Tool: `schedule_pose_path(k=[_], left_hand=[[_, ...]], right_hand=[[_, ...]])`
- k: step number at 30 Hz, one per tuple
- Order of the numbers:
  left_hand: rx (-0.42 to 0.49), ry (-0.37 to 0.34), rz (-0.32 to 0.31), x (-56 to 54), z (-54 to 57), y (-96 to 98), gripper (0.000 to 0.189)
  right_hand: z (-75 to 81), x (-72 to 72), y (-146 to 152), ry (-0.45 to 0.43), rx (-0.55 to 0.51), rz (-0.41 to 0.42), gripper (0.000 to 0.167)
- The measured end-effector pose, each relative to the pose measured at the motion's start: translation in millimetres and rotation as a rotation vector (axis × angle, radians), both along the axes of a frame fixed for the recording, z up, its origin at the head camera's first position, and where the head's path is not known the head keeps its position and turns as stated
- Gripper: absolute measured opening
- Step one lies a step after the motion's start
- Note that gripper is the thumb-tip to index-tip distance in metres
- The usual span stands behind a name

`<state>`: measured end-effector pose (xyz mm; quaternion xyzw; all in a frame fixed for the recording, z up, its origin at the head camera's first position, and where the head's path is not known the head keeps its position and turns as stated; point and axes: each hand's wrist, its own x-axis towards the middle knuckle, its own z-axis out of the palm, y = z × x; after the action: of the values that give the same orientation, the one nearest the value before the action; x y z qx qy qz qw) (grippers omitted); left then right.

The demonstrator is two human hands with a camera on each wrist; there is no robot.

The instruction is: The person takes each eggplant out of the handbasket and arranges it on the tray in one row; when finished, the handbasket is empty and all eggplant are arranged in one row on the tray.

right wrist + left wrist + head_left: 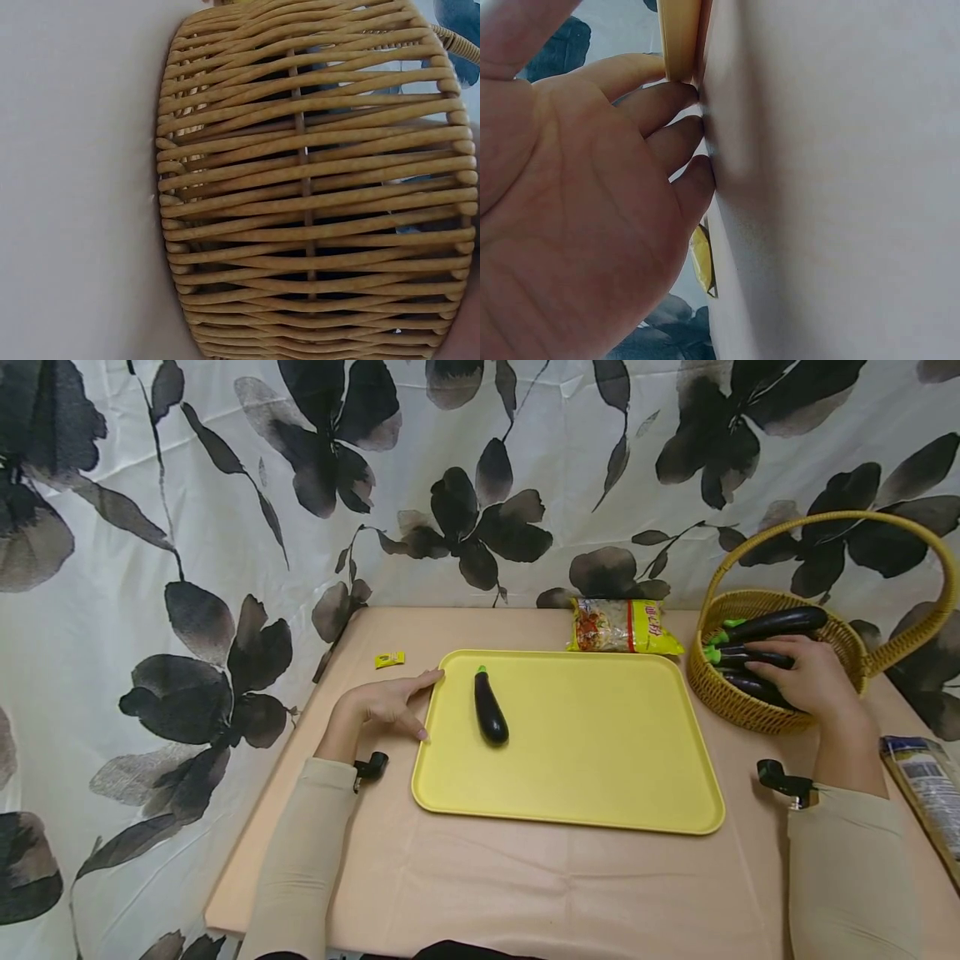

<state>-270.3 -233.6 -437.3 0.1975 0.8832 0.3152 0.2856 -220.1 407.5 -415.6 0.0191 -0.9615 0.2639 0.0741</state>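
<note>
Grey-and-black floral cloth (570,452) hangs behind a bench (570,893) with a pale peach cover. Yellow tray (600,743) lies mid-bench, nearer the far edge; one eggplant, the tray eggplant (491,710), rests towards the tray's left end, stem to the far edge. Wicker basket (705,685) stands by the bench's far right corner, handle upright. Three more seen inside: upper eggplant (780,623), middle eggplant (738,657), lower eggplant (757,686), stems pointing left.

Step in hand, as judged: taking an eggplant out of the basket. Next move seems to call for a secure hold on the middle one, then a lift clear of its neighbours and the woven rim, under the handle's arch, probably towards the bare part of the tray.

Hands. Right hand (813,672): inside the basket, partly closed, finger and thumb on either side of the middle eggplant; appears to pinch it. Right wrist view shows mainly weave, so firmness cannot be told. Left hand (382,704): loosely spread, gripping nothing, fingertips at the tray's left edge, perhaps steadying it.

Also noted: noodle bag (626,627) at the far edge; small yellow packet (389,659) near the far left corner.
</note>
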Motion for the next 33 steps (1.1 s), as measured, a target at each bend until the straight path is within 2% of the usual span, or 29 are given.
schedule_pose_path(k=[13, 21, 28, 33], left_hand=[[-0.001, -0.004, 0.002, -0.8, 1.1, 0.0, 0.139], [0.005, -0.014, 0.001, -0.7, 2.1, 0.2, 0.140], [0.010, -0.023, 0.017, 0.0, 2.2, 0.2, 0.140], [0.005, -0.014, 0.001, -0.4, 2.5, -0.2, 0.140]], right_hand=[[-0.3, 0.9, 2.4, 0.006, 0.064, -0.057, 0.040], [4.5, 5.9, 5.2, 0.006, 0.046, 0.011, 0.042], [16.9, 14.1, 2.5, 0.041, -0.014, -0.049, 0.050], [28.0, 18.0, -5.7, 0.107, -0.033, -0.039, 0.047]])
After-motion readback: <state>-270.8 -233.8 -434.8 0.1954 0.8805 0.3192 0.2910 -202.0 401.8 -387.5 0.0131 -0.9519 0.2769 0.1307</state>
